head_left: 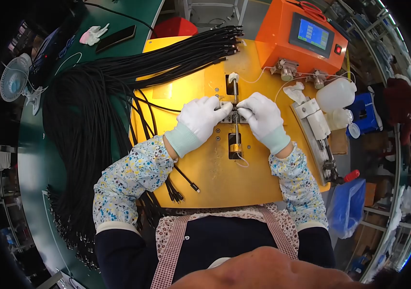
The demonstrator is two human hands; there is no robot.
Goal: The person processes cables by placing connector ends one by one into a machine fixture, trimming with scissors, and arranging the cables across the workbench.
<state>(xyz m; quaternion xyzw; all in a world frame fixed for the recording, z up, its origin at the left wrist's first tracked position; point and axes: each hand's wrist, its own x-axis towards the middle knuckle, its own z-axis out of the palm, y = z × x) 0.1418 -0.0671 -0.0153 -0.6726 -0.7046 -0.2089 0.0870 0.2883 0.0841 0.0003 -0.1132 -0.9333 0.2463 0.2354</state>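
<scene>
- Head view: your gloved left hand (199, 115) works at the metal fixture (234, 118) on the yellow board (215, 178), thumb and fingers drawn together — what they pinch is hidden.
- A black cable (162, 107) runs from the left to that hand.
- Opposite, your gloved right hand (263, 116) brings fingertips close at the fixture — its hold cannot be told.
- Bundled cables (191, 55) lie beyond, near an orange machine (301, 55).
</scene>
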